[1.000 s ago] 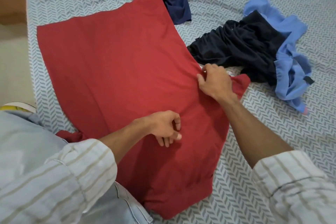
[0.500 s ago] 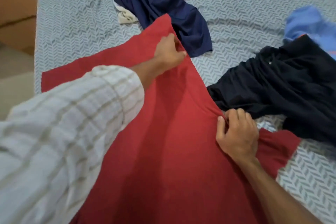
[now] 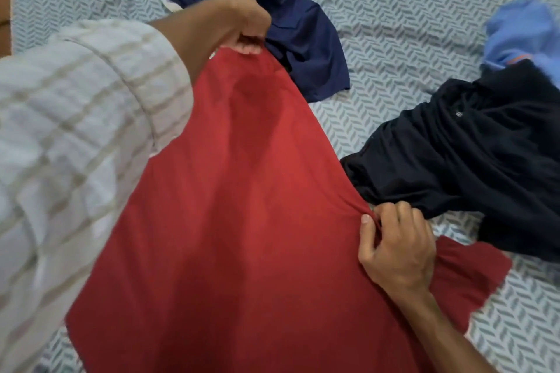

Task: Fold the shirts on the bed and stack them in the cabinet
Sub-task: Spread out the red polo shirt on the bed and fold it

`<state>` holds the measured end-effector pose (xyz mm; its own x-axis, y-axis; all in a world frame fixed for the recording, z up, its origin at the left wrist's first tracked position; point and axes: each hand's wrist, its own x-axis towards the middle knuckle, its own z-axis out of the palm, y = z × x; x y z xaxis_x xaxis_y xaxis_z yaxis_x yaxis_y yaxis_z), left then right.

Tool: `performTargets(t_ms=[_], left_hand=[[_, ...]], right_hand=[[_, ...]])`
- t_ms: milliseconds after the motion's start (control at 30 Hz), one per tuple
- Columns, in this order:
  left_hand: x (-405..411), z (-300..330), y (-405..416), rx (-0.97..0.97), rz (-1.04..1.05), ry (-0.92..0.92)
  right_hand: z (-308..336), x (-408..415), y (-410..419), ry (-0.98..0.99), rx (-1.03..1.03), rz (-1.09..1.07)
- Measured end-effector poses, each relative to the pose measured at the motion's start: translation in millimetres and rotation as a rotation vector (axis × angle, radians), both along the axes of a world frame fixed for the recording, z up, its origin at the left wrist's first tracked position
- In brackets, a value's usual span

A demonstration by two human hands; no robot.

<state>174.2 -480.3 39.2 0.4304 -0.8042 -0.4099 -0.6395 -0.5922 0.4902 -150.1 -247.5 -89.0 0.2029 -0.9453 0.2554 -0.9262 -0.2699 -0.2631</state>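
- Gripping the far corner of the red shirt [image 3: 242, 206], the left hand [image 3: 245, 24] has its fingers curled down around the cloth and holds that corner raised off the bed [image 3: 409, 24].
- Lower right, the right hand [image 3: 397, 248] pinches the shirt's right edge between thumb and curled fingers, where the cloth gathers into small creases.
- Between the two hands the shirt's edge runs in a taut slanted line; the rest of the shirt spreads flat toward the near side of the bed, with a short sleeve sticking out just past the right hand.
- Both forearms come out of a pale striped sleeve [image 3: 85, 130], the left one filling much of the left side of the view.
- A navy shirt [image 3: 303, 39] lies crumpled at the far side, just behind the left hand, a white tag showing on it.
- A black garment [image 3: 469, 154] lies bunched to the right, touching the red shirt's edge near the right hand.
- A light blue garment [image 3: 521, 30] sits behind the black one, blurred.
- The bed carries a grey and white herringbone cover.
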Motion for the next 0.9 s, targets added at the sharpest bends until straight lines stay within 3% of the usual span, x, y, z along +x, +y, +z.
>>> performTargets(t_ms=[300,500,733,900], left_hand=[[17.0,16.7,10.4,0.168,-0.237,-0.116],[6.7,12.7,0.5,-0.235,0.019,0.016],[-2.4,-45.9,-11.5,-0.325,0.131,-0.025],[-5.2,-69.3,-1.7,-0.417,0.004,-0.156]], right_hand=[[-0.4,0.6,0.4,-0.007,0.001,-0.008],[-2.2,0.6,0.0,-0.009,0.007,-0.008],[-6.0,-1.1,1.2,-0.025,0.033,-0.031],[-9.7,-2.6,-1.5,0.010,0.005,-0.020]])
